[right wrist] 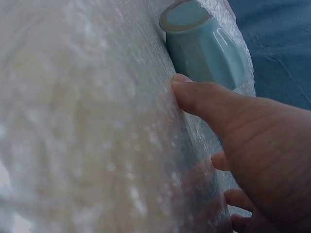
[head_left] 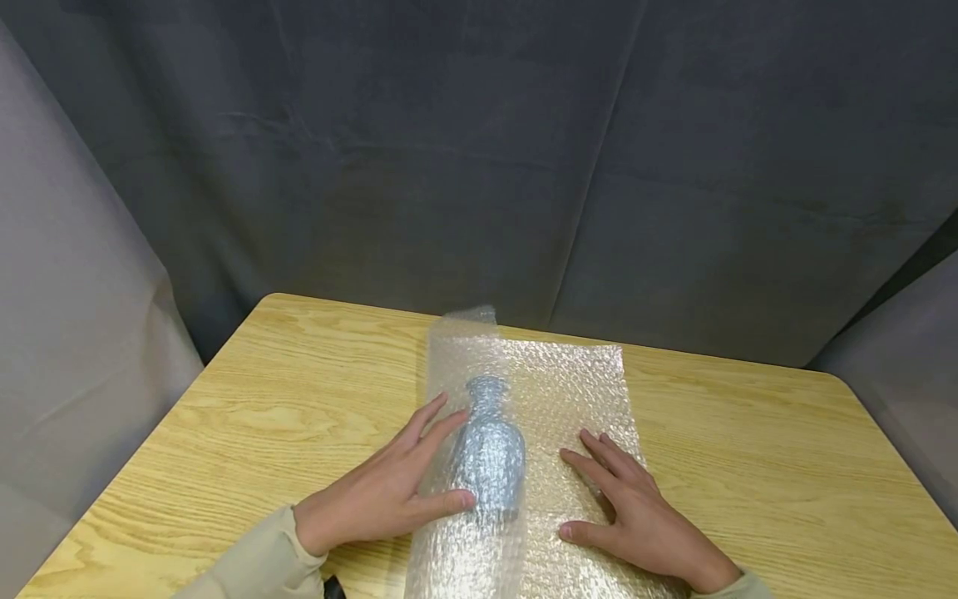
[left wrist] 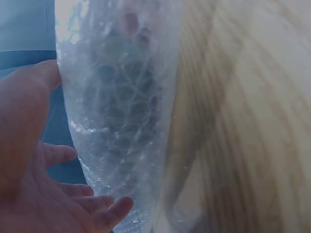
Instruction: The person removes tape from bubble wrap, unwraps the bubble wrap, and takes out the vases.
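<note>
A light blue vase [head_left: 490, 466] lies on its side, its neck toward the far table edge. One fold of bubble wrap [head_left: 569, 383] covers it, while the rest spreads flat to its right. With fingers spread, my left hand [head_left: 389, 495] rests against the covered vase's left side, thumb over its body. My right hand [head_left: 629, 516] touches the flat part of the wrap, fingers apart and holding nothing. In the right wrist view, the vase's round base [right wrist: 184, 22] shows beneath the film. Cloudy wrap [left wrist: 121, 107] blurs the vase in the left wrist view.
The wood-grain table [head_left: 284, 416] carries everything. A dark grey curtain [head_left: 449, 166] hangs behind it, with lighter cloth [head_left: 75, 291] at the left side. A small black object [head_left: 333, 587] pokes out by the left sleeve, its kind unclear.
</note>
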Demonstrator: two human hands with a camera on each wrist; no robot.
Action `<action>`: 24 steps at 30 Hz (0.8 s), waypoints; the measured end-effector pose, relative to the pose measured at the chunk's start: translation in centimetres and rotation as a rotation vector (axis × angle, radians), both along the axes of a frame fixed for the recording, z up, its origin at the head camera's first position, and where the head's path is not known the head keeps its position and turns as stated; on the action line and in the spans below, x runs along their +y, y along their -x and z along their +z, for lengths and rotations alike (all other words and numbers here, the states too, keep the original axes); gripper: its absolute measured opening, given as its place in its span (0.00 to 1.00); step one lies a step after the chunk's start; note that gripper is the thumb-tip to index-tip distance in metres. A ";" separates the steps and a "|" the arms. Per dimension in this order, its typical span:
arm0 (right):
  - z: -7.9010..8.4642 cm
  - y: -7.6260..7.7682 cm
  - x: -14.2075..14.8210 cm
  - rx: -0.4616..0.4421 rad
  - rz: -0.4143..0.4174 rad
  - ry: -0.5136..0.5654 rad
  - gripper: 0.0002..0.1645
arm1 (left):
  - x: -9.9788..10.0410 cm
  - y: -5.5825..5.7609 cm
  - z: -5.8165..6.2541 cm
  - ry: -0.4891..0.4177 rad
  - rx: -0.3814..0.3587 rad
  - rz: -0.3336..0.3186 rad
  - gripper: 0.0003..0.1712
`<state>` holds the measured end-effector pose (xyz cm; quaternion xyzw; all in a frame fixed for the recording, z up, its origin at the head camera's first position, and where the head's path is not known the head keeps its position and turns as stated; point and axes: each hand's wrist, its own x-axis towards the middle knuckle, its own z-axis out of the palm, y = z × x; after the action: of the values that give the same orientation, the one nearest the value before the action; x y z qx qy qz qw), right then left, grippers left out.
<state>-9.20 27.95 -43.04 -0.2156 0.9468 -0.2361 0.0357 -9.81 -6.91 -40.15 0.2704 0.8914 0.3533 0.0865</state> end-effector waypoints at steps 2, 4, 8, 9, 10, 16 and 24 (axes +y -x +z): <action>0.1 -0.1 0.1 -0.003 -0.005 -0.004 0.50 | 0.0 0.0 0.3 0.008 0.006 -0.003 0.53; 0.2 -0.3 0.1 -0.005 -0.007 -0.005 0.50 | -0.1 -0.1 0.5 0.018 0.013 -0.004 0.53; 0.3 -0.2 0.0 -0.003 0.002 0.005 0.50 | -0.5 -0.1 0.8 0.033 0.004 0.009 0.54; 0.3 -0.2 -0.1 -0.002 0.006 0.007 0.50 | -0.7 -0.2 0.9 0.037 0.001 0.013 0.54; 0.3 -0.2 -0.1 -0.002 0.008 0.012 0.51 | -0.7 -0.2 0.9 0.041 0.000 0.016 0.54; 0.4 0.0 -0.1 0.000 0.021 0.032 0.50 | -1.1 -0.5 0.9 0.058 0.010 0.034 0.53; 0.3 0.1 0.2 -0.025 0.020 0.033 0.51 | -1.2 -0.7 1.0 0.075 0.013 0.038 0.53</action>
<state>-9.31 28.11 -42.75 -0.2227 0.9400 -0.2541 0.0464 -9.08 -8.10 -39.14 0.2522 0.9096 0.3192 0.0839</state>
